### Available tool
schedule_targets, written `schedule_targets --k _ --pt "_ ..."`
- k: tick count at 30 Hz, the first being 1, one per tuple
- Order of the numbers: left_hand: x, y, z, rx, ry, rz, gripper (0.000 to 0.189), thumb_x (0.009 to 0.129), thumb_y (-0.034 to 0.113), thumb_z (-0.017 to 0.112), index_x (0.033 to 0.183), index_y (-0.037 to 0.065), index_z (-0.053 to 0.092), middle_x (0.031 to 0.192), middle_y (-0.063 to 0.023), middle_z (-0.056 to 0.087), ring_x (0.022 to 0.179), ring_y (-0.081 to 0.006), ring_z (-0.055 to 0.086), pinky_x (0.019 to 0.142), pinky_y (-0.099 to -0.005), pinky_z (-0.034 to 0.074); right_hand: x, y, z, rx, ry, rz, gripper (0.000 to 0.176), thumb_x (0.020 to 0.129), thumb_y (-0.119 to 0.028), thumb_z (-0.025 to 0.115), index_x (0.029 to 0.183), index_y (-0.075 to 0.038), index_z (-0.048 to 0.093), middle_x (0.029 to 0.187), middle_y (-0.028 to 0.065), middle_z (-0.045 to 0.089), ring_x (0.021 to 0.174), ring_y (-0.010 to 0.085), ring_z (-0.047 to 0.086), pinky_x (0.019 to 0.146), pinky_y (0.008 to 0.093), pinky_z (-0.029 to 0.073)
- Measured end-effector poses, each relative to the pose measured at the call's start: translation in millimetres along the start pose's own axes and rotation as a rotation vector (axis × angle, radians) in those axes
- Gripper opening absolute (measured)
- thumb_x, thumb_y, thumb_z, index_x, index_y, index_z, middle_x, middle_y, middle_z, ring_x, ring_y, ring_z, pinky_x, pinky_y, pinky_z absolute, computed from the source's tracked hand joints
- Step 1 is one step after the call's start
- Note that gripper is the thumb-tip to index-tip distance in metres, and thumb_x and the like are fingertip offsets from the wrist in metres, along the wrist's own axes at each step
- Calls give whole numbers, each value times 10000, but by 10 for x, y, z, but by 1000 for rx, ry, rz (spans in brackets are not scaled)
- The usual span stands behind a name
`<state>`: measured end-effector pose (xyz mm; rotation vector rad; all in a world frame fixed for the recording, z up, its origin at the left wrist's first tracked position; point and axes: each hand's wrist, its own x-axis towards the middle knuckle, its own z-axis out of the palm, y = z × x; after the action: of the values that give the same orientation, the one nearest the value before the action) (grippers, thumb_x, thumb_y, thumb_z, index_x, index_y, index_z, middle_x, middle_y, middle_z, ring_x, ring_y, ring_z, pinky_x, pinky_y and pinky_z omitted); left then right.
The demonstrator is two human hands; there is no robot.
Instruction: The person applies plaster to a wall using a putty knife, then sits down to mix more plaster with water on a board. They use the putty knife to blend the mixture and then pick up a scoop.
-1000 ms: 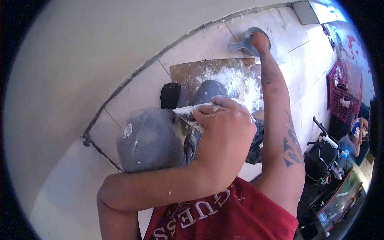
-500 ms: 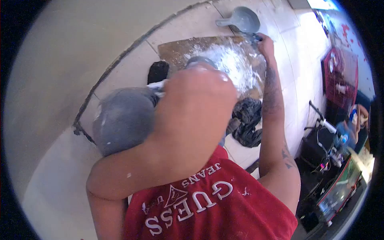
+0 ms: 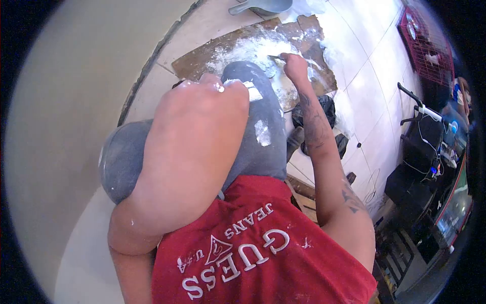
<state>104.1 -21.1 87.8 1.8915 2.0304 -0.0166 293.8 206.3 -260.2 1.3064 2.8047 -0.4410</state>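
Observation:
My left hand is close to the camera above my left knee, its fingers curled. A flat piece coated in white shows just beyond its knuckles; whatever lies inside the fist is hidden. My right hand is closed around a small scraper, whose blade is low over the white powder. The powder is spread across a worn brown board on the floor.
A grey pan with a handle lies beyond the board. Black plastic is beside the board's right end. Farther right are a red wire cage and black equipment with cables. A plain wall rises at left.
My right hand has moved from the board's far right edge, by the pan, to the powder. My left hand has shifted left, and the camera view has turned.

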Motion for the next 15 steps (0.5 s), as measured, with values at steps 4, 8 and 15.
schedule_targets --k 4,8,15 --pt "-20 25 33 -4 12 6 212 807 51 455 986 40 569 842 -143 584 753 -289 605 679 -369 473 30 114 159 -16 -56 -83 322 700 -40 506 962 -147 661 834 161 635 794 325 613 701 417 483" --pt "-82 49 -14 38 -27 -68 228 808 53 455 1005 41 570 866 -146 585 764 -288 610 680 -361 481 102 72 217 -27 -93 -140 304 716 -47 504 966 -131 655 863 155 634 816 321 610 716 410 480" --pt "-214 -41 10 2 73 -56 93 763 66 510 847 70 548 785 -103 572 723 -243 600 646 -333 475 208 40 215 -48 -160 -154 294 717 -38 480 957 -98 637 837 167 627 820 333 605 723 428 475"
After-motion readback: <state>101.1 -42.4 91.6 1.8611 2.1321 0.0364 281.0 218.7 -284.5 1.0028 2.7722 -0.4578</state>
